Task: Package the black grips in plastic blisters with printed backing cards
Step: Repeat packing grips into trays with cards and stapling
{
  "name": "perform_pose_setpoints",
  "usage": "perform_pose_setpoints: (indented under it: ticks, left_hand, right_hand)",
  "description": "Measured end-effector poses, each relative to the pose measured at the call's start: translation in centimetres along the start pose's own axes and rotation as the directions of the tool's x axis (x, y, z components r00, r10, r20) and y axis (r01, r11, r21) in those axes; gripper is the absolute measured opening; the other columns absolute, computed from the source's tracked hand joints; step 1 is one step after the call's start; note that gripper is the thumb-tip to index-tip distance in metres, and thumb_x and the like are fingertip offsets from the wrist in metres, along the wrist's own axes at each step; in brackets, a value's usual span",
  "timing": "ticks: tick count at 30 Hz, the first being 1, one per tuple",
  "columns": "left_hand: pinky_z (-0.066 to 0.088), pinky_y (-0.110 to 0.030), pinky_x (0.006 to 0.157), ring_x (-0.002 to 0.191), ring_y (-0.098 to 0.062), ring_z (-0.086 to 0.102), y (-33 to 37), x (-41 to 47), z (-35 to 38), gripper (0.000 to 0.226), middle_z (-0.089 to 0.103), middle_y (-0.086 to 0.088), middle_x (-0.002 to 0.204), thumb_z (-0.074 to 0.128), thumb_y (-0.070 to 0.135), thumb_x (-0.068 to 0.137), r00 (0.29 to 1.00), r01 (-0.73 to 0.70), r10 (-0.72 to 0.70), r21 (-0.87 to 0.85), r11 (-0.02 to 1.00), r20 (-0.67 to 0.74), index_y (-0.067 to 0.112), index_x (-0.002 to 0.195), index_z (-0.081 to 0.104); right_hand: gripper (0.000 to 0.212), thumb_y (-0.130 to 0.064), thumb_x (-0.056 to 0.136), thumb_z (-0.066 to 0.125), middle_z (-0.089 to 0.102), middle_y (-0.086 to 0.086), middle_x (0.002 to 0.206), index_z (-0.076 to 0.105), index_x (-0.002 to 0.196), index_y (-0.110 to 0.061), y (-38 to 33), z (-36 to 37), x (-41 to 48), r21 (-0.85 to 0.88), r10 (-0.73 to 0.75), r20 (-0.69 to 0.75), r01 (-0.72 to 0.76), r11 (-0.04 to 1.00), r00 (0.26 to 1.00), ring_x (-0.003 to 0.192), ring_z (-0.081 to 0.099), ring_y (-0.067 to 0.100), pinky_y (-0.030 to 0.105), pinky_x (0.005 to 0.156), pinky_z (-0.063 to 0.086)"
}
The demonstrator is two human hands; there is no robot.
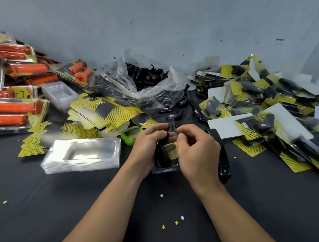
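My left hand [147, 148] and my right hand [196, 150] hold one clear plastic blister [165, 168] between them at the middle of the table. Inside it sits a black grip [161, 156] over a yellow printed backing card [173, 151]. Both hands have their fingers curled round the blister's upper edges. A clear bag of loose black grips [144, 76] stands behind. A stack of empty blisters [81, 154] lies to the left. Yellow backing cards [105, 113] are piled behind that stack.
Packed orange grips [11, 89] are heaped at the far left. A pile of packed black grips [267, 109] covers the right side. A green timer [130, 135] sits just behind my left hand. A black stapler-like tool [223, 161] lies right of my right hand.
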State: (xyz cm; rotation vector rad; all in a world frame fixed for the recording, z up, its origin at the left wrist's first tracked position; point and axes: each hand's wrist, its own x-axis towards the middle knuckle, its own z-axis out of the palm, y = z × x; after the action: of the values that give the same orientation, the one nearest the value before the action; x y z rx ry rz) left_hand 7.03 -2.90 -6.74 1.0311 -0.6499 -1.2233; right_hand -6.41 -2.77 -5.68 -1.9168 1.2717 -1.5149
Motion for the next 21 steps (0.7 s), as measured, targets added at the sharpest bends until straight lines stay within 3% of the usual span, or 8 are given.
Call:
perform_pose_setpoints:
  ticks: [1, 3, 6, 9, 13, 17, 21]
  left_hand:
    - [0.065, -0.046, 0.080, 0.088, -0.028, 0.077, -0.1, 0.0, 0.0, 0.023, 0.077, -0.021, 0.098, 0.054, -0.004, 0.098, 1.000, -0.005, 0.005, -0.020, 1.000, 0.010, 0.003, 0.117, 0.065]
    - [0.064, -0.044, 0.076, 0.089, -0.031, 0.076, -0.3, 0.0, 0.0, 0.019, 0.076, -0.024, 0.101, 0.055, -0.003, 0.098, 0.999, -0.029, 0.029, -0.010, 1.000, 0.025, 0.005, 0.113, 0.062]
    - [0.063, -0.044, 0.081, 0.090, -0.032, 0.075, -0.3, -0.2, -0.1, 0.018, 0.077, -0.023, 0.103, 0.060, -0.006, 0.094, 0.997, -0.066, 0.064, 0.028, 0.997, 0.049, 0.008, 0.104, 0.066]
    - [0.064, -0.041, 0.079, 0.089, -0.029, 0.074, -0.2, -0.4, -0.2, 0.019, 0.077, -0.019, 0.101, 0.065, -0.005, 0.092, 0.995, -0.082, 0.080, 0.043, 0.996, 0.058, 0.009, 0.099, 0.075]
    - [0.061, -0.044, 0.085, 0.094, -0.032, 0.073, 0.1, -0.5, -0.2, 0.024, 0.076, -0.018, 0.105, 0.065, -0.002, 0.093, 0.995, -0.058, 0.051, 0.083, 0.995, 0.083, 0.003, 0.115, 0.073]
    - [0.060, -0.037, 0.089, 0.096, -0.027, 0.073, 0.2, -0.6, 0.0, 0.047, 0.076, -0.018, 0.109, 0.053, -0.013, 0.091, 0.990, -0.024, 0.003, 0.151, 0.988, 0.143, 0.008, 0.132, 0.064]
    - [0.057, -0.041, 0.096, 0.099, -0.028, 0.073, 0.2, -0.6, 0.0, 0.050, 0.074, -0.021, 0.115, 0.052, -0.012, 0.093, 0.989, -0.018, -0.002, 0.134, 0.991, 0.147, 0.013, 0.135, 0.061]
  right_hand:
    - [0.021, -0.017, 0.090, 0.071, 0.073, -0.012, 0.088, 0.074, 0.109, -0.024, 0.1, -0.1, 0.1, -0.021, 0.051, -0.003, -0.051, 0.998, 0.999, 0.079, 0.067, 0.007, 0.031, 0.079, 0.056]
    - [0.045, -0.029, 0.089, 0.075, 0.070, -0.012, 0.099, 0.063, 0.133, -0.027, 0.4, 0.0, 0.2, -0.050, 0.176, 0.132, -0.171, 0.984, 0.975, 0.087, 0.067, 0.011, 0.031, 0.085, 0.055]
    - [0.066, -0.041, 0.085, 0.075, 0.071, -0.012, 0.104, 0.046, 0.145, -0.037, 0.6, 0.4, -0.1, -0.059, 0.280, 0.355, -0.278, 0.959, 0.892, 0.095, 0.068, 0.009, 0.027, 0.085, 0.052]
    - [0.060, -0.045, 0.079, 0.076, 0.075, -0.010, 0.095, 0.048, 0.133, -0.049, 1.0, 0.7, 0.0, -0.017, 0.314, 0.415, -0.338, 0.941, 0.854, 0.086, 0.071, 0.009, 0.032, 0.081, 0.056]
    - [0.042, -0.042, 0.075, 0.078, 0.075, -0.005, 0.078, 0.058, 0.112, -0.048, 1.4, 0.8, 0.1, 0.086, 0.335, 0.455, -0.415, 0.906, 0.825, 0.067, 0.072, 0.013, 0.038, 0.065, 0.058]
    - [0.047, -0.031, 0.078, 0.082, 0.076, -0.012, 0.098, 0.062, 0.119, -0.041, 1.6, 1.1, 0.2, 0.108, 0.347, 0.433, -0.430, 0.896, 0.832, 0.090, 0.073, 0.008, 0.042, 0.085, 0.061]
    - [0.044, -0.028, 0.076, 0.083, 0.077, -0.005, 0.101, 0.061, 0.111, -0.042, 1.5, 1.0, 0.4, 0.160, 0.384, 0.434, -0.489, 0.857, 0.815, 0.092, 0.074, 0.015, 0.047, 0.087, 0.061]
